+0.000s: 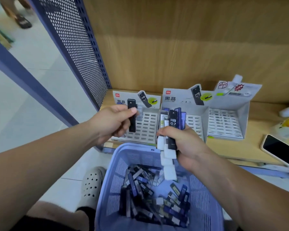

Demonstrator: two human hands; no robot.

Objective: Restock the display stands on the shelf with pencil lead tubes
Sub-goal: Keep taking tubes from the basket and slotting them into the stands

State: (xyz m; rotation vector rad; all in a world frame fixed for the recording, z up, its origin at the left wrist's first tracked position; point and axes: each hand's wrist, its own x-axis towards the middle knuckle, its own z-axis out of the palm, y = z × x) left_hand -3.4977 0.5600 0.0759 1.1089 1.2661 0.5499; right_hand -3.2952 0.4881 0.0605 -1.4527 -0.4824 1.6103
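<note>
1. Closest to me, the basket (117,189) sits under both hands, heaped with loose tubes (150,197); I judge it is parked there as supply, within easy reach of the shelf (232,147).
2. Fingers of the right hand (187,142) are curled tight round a bundle (173,124), white caps hanging below the fist. I read it as a ready stock for the other hand to draw from.
3. Thumb and fingers of the left hand (113,122) pinch one black tube (132,117) upright, just in front of the left stand (147,125), probably to line it up with a slot.
4. Both the middle stand (195,120) and the right stand (223,124) show mostly bare slots, so I reckon much restocking remains.
</note>
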